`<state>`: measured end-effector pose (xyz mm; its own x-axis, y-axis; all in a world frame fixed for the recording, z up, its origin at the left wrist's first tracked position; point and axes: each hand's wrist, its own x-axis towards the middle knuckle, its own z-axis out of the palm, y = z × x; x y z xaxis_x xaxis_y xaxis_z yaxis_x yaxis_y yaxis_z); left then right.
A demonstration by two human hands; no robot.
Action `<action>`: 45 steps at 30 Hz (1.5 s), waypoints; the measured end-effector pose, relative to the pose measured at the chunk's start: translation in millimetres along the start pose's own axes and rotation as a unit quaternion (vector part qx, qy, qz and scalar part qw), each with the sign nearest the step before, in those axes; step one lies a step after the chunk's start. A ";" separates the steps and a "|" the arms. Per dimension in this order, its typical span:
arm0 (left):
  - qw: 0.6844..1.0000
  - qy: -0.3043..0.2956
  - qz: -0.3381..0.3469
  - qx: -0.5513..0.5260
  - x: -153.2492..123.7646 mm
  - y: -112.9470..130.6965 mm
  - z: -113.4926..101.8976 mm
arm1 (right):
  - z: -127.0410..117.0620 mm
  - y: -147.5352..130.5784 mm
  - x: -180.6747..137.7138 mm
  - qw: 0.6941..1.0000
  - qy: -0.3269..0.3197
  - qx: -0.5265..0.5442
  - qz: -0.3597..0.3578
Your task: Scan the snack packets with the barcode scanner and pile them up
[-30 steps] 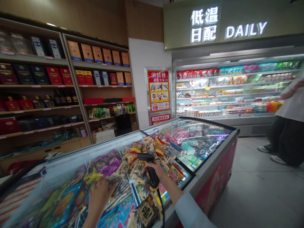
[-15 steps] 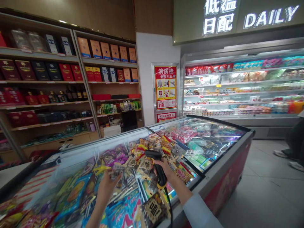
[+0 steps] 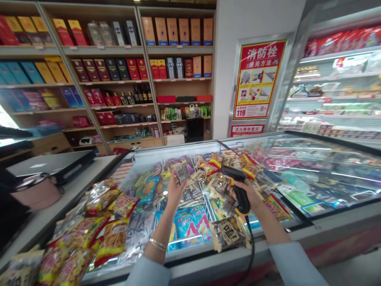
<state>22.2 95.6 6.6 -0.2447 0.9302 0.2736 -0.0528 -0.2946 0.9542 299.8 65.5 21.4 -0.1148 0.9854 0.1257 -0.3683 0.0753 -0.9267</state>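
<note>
In my left hand (image 3: 175, 190) is a small snack packet (image 3: 182, 171), held up with its printed back toward me. My right hand (image 3: 251, 194) is wrapped round the handle of a black barcode scanner (image 3: 241, 197), whose head points left toward the packet. A cable hangs from the scanner's grip. Beneath both hands, several beige-and-brown snack packets (image 3: 218, 182) lie heaped on the freezer. Another such packet (image 3: 228, 234) rests at the freezer's front edge, below the scanner. Blue ice-cream bags (image 3: 190, 224) show inside the freezer under my left forearm.
Red-and-yellow noodle snack bags (image 3: 112, 240) are piled at the left of the chest freezer (image 3: 195, 267). A counter on the left holds a pink container (image 3: 37, 192). Shelves of boxes (image 3: 184, 49) stand behind, beside a red fire-hydrant sign (image 3: 258, 79). A chilled display is at right.
My view has turned left and down, bringing the counter and noodle snack bags into sight. My left hand has lifted a snack packet from the heap. The scanner stays in my right hand.
</note>
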 end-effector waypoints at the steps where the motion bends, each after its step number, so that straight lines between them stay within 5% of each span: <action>1: 1.000 0.001 0.009 0.013 -0.2 -1.4 -1.2 | 0.5 -1.9 -2.6 1.000 0.001 -0.001 0.000; 6: 0.991 0.030 0.051 0.120 -6.6 7.8 -5.1 | 2.3 -11.0 -11.4 1.000 0.010 0.014 -0.021; 11: 0.923 0.071 0.077 0.369 -18.6 28.4 -4.9 | 0.7 -11.1 -13.0 0.999 -0.017 -0.018 -0.039; 17: 0.871 0.094 0.067 0.477 -21.8 34.0 -2.5 | 3.6 -12.3 -13.7 0.996 -0.022 -0.069 -0.055; 32: 0.879 0.102 0.075 0.460 -24.0 39.9 -1.1 | 12.5 -18.4 -16.9 0.988 -0.074 -0.119 -0.058; 45: 0.876 0.076 0.065 0.471 -18.0 46.3 -7.8 | 10.0 -13.0 -9.3 0.999 -0.014 -0.009 -0.033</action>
<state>16.6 63.5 44.9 -0.3184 0.8412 0.4370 0.7906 -0.0187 0.6121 296.5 53.8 35.8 -0.1161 0.9738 0.1957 -0.3588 0.1426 -0.9225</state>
